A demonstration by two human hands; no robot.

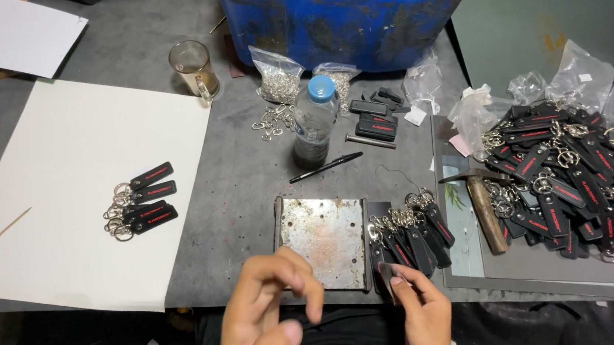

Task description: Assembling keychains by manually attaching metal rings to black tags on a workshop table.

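Hands: left [271, 309] loosely curled, empty; right [421, 310] pinching black key fob [388, 275] beside metal plate [324, 241].

The blue drum [352, 13] is cut off by the top edge; the tag lettering is unreadably small.

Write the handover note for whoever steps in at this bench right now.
Left hand: empty, fingers curled, near the rusty metal plate.
Right hand: pinching a black key fob strap at the plate's right edge.
Row of ringed fobs lies beside the plate; hammer further right.
Done: large pile of finished fobs on the right, four fobs on the white sheet.
Left: loose black straps and bagged rings by the water bottle.
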